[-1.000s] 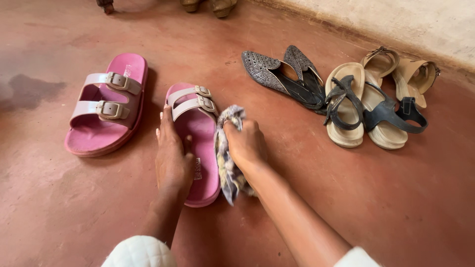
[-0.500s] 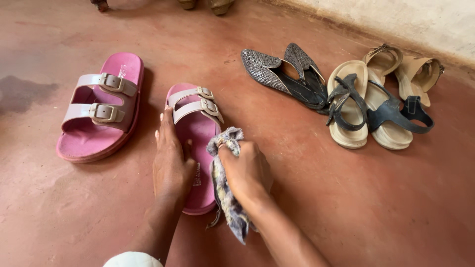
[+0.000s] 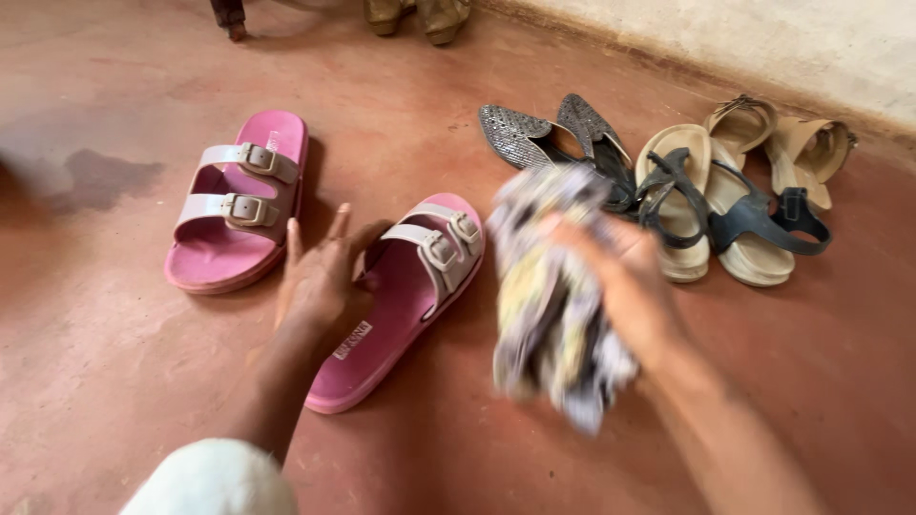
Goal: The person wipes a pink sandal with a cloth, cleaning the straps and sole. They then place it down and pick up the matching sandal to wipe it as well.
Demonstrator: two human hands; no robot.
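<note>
My left hand (image 3: 320,281) rests on the left edge of a pink two-strap sandal (image 3: 401,305), which lies turned with its toe toward the right. My right hand (image 3: 625,281), blurred by motion, is lifted off the floor and grips a crumpled grey and yellow patterned cloth (image 3: 549,296) to the right of that sandal. The matching pink sandal (image 3: 239,205) lies apart on the floor at the left.
Dark glittery flat shoes (image 3: 549,138), black-strapped beige sandals (image 3: 711,215) and tan sandals (image 3: 792,143) lie in a row near the pale wall (image 3: 763,38). A dark wet patch (image 3: 95,176) marks the red floor at left. Feet of furniture or a person show at the top.
The near pink sandal has been turned so its toe points right. My right hand has lifted the cloth off the sandal and swung it up and to the right.
</note>
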